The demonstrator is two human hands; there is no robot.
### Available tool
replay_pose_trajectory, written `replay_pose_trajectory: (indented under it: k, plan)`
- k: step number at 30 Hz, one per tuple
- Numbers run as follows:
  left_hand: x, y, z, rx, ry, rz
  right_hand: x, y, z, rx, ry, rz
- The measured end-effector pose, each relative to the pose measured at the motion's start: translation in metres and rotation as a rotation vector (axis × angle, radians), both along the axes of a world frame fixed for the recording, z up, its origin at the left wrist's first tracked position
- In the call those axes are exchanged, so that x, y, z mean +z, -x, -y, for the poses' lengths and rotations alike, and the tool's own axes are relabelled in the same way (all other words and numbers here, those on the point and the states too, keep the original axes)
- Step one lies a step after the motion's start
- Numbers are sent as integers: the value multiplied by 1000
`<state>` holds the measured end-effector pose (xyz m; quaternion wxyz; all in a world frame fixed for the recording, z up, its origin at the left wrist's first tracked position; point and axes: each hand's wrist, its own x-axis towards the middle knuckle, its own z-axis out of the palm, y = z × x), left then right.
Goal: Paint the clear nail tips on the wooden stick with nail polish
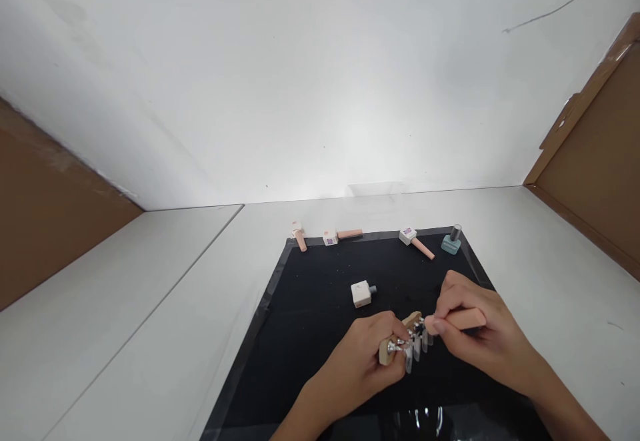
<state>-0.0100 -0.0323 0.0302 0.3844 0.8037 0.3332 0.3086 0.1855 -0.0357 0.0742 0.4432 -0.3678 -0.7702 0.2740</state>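
Observation:
My left hand (370,354) grips a wooden nail-tip stand (385,353), fingers wrapped round its near end. Several clear false nail tips (417,347) stick out from metal clips along it. Between the thumb and fingers of my right hand (480,327) is a nail polish brush, held by its long peach cap (463,319). The brush end points at the far nail tips; its bristles are too small to make out. Just beyond my left hand, a white nail polish bottle (361,293) lies on its side with its grey neck uncapped.
A black mat (300,307) covers the white table (165,301). Along its far edge lie white bottles with peach caps (299,235) (343,235) (416,242) and a teal bottle (451,243). Brown cardboard panels (55,201) (595,154) flank the table; a white wall (300,81) rises behind.

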Motion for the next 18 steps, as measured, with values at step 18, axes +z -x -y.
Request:
replay_pose_trajectory:
  k: [18]
  plan:
    - [1, -1, 2, 10, 17, 10, 2, 0, -1, -6, 101, 50]
